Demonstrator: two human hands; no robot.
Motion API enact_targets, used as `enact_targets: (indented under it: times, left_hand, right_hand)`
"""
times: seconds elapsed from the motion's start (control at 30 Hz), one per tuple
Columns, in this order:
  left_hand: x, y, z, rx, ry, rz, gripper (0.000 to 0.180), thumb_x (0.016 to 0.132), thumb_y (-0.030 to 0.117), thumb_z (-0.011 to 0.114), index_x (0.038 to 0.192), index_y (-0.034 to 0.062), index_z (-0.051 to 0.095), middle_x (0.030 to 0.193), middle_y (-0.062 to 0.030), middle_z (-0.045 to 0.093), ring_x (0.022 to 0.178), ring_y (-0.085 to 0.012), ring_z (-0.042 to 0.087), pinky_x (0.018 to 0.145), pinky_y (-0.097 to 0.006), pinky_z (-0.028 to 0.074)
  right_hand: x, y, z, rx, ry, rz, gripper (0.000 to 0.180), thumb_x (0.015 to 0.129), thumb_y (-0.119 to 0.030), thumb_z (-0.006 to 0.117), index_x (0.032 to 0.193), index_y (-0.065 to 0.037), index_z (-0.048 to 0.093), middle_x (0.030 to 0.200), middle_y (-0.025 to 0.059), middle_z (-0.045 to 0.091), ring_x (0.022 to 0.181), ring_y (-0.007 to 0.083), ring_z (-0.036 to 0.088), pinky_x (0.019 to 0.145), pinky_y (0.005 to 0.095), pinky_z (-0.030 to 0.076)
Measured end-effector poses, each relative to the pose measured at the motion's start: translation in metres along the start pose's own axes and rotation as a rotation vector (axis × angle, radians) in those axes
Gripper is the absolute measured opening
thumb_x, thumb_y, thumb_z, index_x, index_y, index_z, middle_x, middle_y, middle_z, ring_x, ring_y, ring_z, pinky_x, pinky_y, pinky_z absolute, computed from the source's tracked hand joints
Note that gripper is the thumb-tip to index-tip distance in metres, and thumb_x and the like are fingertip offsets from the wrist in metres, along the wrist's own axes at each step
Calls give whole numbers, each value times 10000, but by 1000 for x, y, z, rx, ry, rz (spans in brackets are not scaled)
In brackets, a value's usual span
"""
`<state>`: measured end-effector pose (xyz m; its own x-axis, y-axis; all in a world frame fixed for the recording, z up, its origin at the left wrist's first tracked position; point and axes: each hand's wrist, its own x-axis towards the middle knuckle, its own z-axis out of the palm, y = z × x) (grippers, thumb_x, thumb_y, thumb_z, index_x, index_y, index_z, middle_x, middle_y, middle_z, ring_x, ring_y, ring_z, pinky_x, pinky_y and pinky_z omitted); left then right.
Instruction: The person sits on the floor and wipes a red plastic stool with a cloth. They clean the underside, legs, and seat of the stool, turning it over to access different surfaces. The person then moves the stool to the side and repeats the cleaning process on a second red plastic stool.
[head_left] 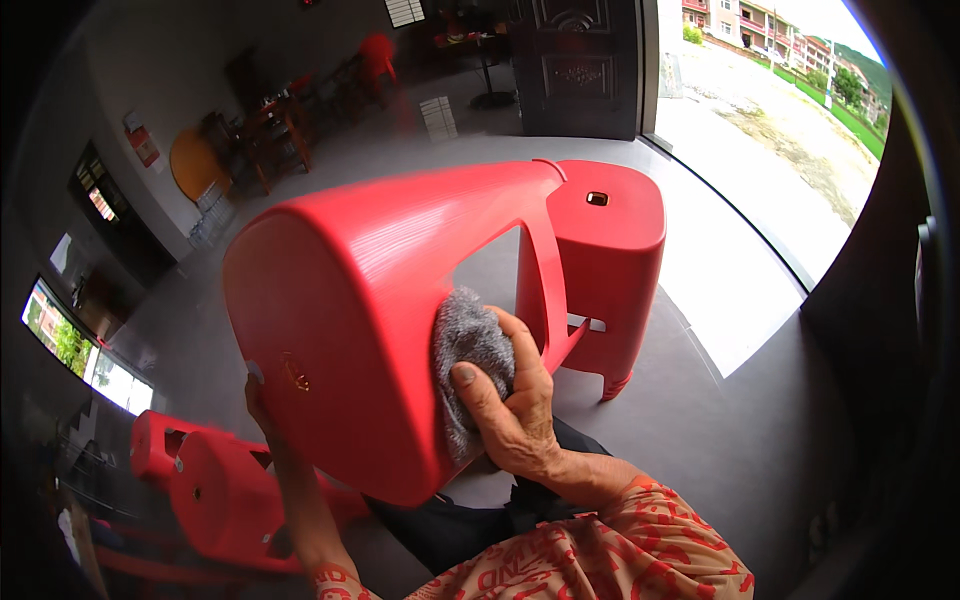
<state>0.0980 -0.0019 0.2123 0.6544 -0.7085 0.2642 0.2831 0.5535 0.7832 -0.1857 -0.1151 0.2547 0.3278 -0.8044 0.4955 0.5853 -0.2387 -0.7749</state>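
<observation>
A red plastic stool is tipped on its side in front of me, its seat facing left and toward me and its legs pointing away to the right. My right hand is closed around a fluffy grey cloth and presses it against the stool's side, near the seat edge. At the seat's left edge my left hand supports the stool; most of its fingers are hidden behind it. Just beyond the tipped stool's legs, a second red stool stands upright on the floor.
More red stools sit at the lower left, beside my left forearm. Grey floor extends around me. A wide doorway with a dark door opens at the upper right. Wooden furniture and a round orange board stand far back.
</observation>
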Motion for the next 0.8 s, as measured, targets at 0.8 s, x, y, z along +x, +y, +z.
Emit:
enact_targets:
  times: [0.8]
  left_hand:
    - [161, -96, 242, -337, -676, -475, 342, 905, 300, 615, 1098, 21, 573, 982, -97, 656, 852, -161, 672, 783, -310, 572]
  right_hand:
    - [107, -12, -268, -703, 607, -231, 625, 865, -281, 643, 1406, -63, 419, 1373, 177, 500, 1279, 360, 474, 1037, 481, 419]
